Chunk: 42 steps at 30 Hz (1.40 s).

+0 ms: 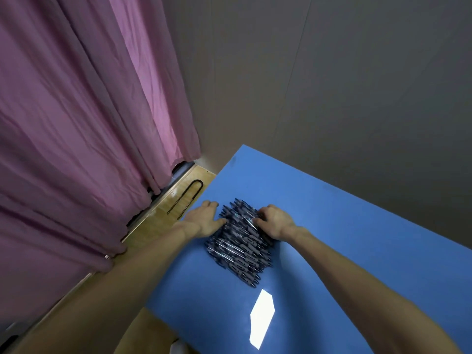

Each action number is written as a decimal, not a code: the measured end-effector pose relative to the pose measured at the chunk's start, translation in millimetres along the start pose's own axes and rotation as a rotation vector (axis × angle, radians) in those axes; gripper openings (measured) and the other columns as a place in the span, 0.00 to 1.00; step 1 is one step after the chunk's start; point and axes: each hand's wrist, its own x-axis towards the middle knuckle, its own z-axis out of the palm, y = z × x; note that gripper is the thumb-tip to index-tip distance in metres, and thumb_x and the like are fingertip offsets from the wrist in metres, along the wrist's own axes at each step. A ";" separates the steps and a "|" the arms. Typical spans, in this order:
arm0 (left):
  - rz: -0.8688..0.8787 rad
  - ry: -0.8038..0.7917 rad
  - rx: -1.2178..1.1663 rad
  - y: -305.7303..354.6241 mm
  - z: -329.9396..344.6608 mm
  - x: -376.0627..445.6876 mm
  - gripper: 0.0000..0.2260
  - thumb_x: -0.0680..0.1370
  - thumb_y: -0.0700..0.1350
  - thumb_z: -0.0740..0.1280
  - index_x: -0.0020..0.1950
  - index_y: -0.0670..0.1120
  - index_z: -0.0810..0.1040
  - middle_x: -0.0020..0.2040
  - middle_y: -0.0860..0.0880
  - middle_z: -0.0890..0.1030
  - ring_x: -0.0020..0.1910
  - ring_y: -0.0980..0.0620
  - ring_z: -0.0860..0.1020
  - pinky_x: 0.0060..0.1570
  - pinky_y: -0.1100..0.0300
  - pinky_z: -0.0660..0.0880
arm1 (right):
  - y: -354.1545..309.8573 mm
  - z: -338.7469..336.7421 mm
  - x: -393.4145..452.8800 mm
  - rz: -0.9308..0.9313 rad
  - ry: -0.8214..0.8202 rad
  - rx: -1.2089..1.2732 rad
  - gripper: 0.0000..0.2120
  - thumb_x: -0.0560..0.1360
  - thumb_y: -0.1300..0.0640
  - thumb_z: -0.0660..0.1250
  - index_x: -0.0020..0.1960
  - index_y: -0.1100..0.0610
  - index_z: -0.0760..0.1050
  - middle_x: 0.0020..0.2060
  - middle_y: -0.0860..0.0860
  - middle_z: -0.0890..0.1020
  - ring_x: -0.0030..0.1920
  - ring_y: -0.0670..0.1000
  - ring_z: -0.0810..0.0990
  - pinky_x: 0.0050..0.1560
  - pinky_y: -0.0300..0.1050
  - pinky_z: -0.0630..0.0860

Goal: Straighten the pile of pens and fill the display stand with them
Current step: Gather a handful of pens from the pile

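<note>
A pile of dark pens (pixel 240 245) with grey grips lies on the blue table top (pixel 344 238), most of them lined up side by side. My left hand (pixel 204 218) rests flat on the table against the pile's left edge, fingers together. On the pile's far right side my right hand (pixel 275 221) lies with its fingers curled onto the pens. No display stand is in view.
A pink curtain (pixel 76 123) hangs at the left over a wooden ledge (pixel 163 213) that carries a black U-shaped metal loop (pixel 185 196). A grey wall (pixel 332 85) runs behind the table. A bright patch of reflected light (pixel 261 319) lies on the near table.
</note>
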 end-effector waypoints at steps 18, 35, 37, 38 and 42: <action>0.095 -0.005 0.048 14.9 -13.1 48.8 0.23 0.84 0.58 0.60 0.74 0.45 0.70 0.70 0.44 0.72 0.67 0.43 0.73 0.65 0.48 0.72 | 18.0 -18.0 8.2 0.128 0.058 -0.162 0.14 0.78 0.47 0.64 0.39 0.55 0.75 0.41 0.53 0.82 0.43 0.57 0.79 0.39 0.43 0.69; 0.049 0.042 0.130 37.4 -4.1 80.0 0.20 0.83 0.58 0.62 0.67 0.45 0.73 0.61 0.44 0.77 0.60 0.42 0.75 0.58 0.48 0.75 | 20.8 -21.7 22.9 0.143 0.075 -0.020 0.16 0.73 0.44 0.71 0.55 0.52 0.76 0.48 0.50 0.82 0.48 0.53 0.80 0.43 0.45 0.72; 0.056 0.049 0.112 37.1 -3.6 82.2 0.20 0.83 0.58 0.62 0.66 0.45 0.74 0.60 0.45 0.79 0.59 0.42 0.76 0.57 0.49 0.75 | 20.4 -23.9 25.3 0.122 0.073 -0.069 0.18 0.72 0.43 0.71 0.56 0.52 0.75 0.49 0.50 0.82 0.47 0.53 0.79 0.43 0.44 0.71; 0.058 0.054 0.106 37.7 -3.6 83.1 0.20 0.83 0.58 0.62 0.66 0.45 0.74 0.60 0.45 0.80 0.59 0.42 0.77 0.57 0.49 0.75 | 19.7 -25.0 25.9 0.116 0.066 -0.085 0.19 0.72 0.42 0.71 0.57 0.52 0.75 0.49 0.50 0.82 0.47 0.53 0.78 0.43 0.44 0.71; 0.050 0.070 0.107 43.9 -1.8 85.9 0.20 0.81 0.58 0.65 0.67 0.46 0.72 0.57 0.46 0.81 0.57 0.42 0.78 0.54 0.50 0.73 | 17.8 -26.2 27.8 0.137 0.044 -0.122 0.21 0.72 0.41 0.71 0.57 0.52 0.73 0.48 0.50 0.80 0.47 0.54 0.77 0.45 0.45 0.71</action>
